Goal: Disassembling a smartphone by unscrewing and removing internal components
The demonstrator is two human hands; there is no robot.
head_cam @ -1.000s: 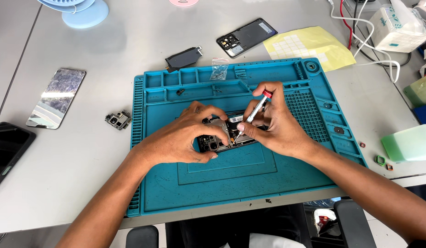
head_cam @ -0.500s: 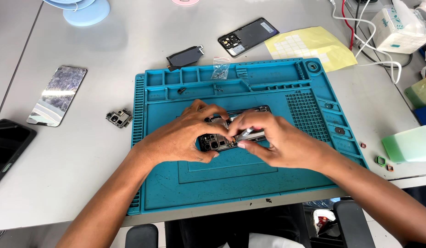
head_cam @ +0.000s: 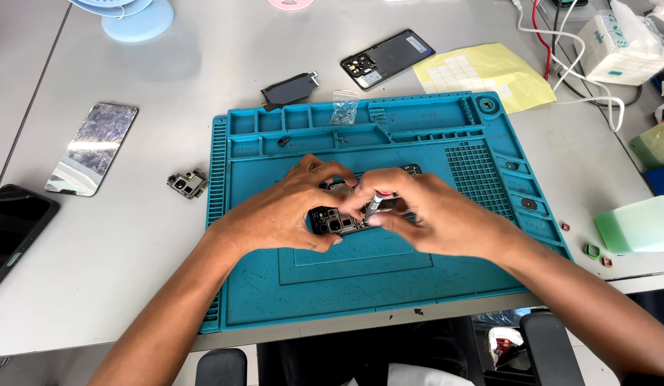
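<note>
An opened phone (head_cam: 337, 219) with bare dark circuitry lies in the middle of a blue silicone repair mat (head_cam: 389, 286). My left hand (head_cam: 282, 211) grips the phone's left end and holds it down. My right hand (head_cam: 432, 214) covers the phone's right part and holds a thin grey screwdriver (head_cam: 372, 205), tilted low, its tip down on the board. Most of the phone is hidden under both hands.
On the grey table: a cracked mirror-like screen panel (head_cam: 92, 147) and a black phone (head_cam: 13, 232) at left, a small camera module (head_cam: 188, 183), a black part (head_cam: 289, 89), a screw bag (head_cam: 344, 109), a dark back cover (head_cam: 387, 58), yellow sheet (head_cam: 485, 75), white cables (head_cam: 575, 43), green containers (head_cam: 639, 225).
The screwdriver stood upright with its red-and-white cap showing; my right hand has lowered it and closed over the phone. My left hand has stayed in place.
</note>
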